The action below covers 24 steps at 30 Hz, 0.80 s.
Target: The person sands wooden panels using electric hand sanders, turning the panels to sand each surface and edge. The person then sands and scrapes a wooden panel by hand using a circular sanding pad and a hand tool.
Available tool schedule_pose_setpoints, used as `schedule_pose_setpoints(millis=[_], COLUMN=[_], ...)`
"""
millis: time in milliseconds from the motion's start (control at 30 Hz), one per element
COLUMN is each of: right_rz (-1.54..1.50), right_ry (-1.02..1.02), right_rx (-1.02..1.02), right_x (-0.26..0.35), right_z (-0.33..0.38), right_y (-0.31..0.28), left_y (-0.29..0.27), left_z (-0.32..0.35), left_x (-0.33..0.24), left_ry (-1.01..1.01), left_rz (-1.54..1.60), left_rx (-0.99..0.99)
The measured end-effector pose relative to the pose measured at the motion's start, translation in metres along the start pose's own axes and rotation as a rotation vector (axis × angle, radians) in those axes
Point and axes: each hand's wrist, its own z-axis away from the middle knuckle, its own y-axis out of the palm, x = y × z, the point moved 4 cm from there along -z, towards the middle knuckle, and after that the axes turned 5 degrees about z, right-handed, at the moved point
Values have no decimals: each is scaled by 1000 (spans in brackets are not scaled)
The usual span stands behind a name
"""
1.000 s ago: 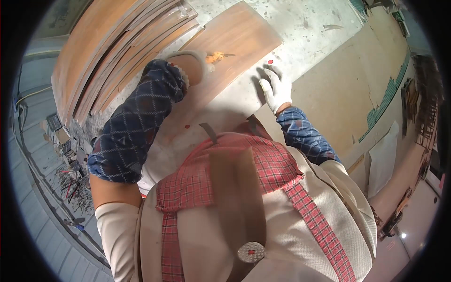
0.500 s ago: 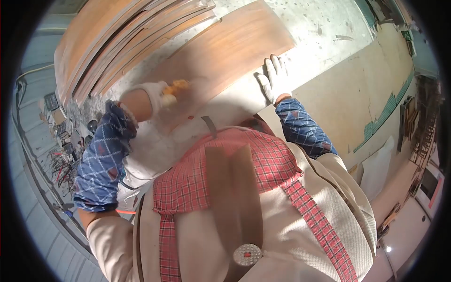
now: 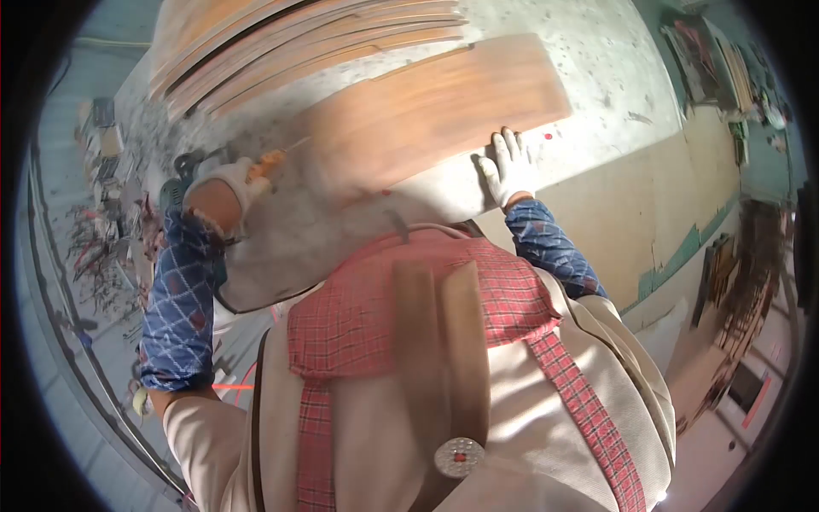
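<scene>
A long reddish-brown wooden board [image 3: 426, 115] lies flat on a pale, speckled worktop [image 3: 614, 77]. My left hand [image 3: 232, 194], in a white glove, is closed round a small orange-yellow hand tool [image 3: 266, 164] just off the board's left end. Motion blurs the tool, and its exact kind cannot be made out. Gloved in white too, my right hand [image 3: 509, 168] lies flat with fingers stretched, its fingertips at the board's near edge toward the right end.
A stack of curved wooden panels [image 3: 316, 55] fills the back left of the worktop. Beside my left hand sits a teal-and-black object [image 3: 175, 186], perhaps a power tool. Scattered clutter [image 3: 102, 222] lies farther left. A large beige sheet [image 3: 614, 213] is at the right.
My left hand has moved left with the orange-yellow tool, from over the board to beyond its left end. The whole view has shifted; my right hand stays at the board's near edge.
</scene>
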Motion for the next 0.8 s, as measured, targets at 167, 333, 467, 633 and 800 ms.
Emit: schedule_pose_setpoints(millis=[167,333,467,633,800], right_rz=[-115,2,79,-94,-5], right_ry=[-123,-179,-786,-390,-482], right_rx=[29,177,-168,-134,-196], right_x=[36,76,119,124,107], right_z=[-1,-16,-14,-2,-9], right_y=[-21,-11,-24,-6,28], left_y=[21,31,0,-1,72], left_z=[69,94,128,139,92], left_x=[20,22,52,207,322], left_ry=[268,331,113,-58,-201], left_rz=[-53,183,345,756,670], left_rx=[285,366,127,-773,-846])
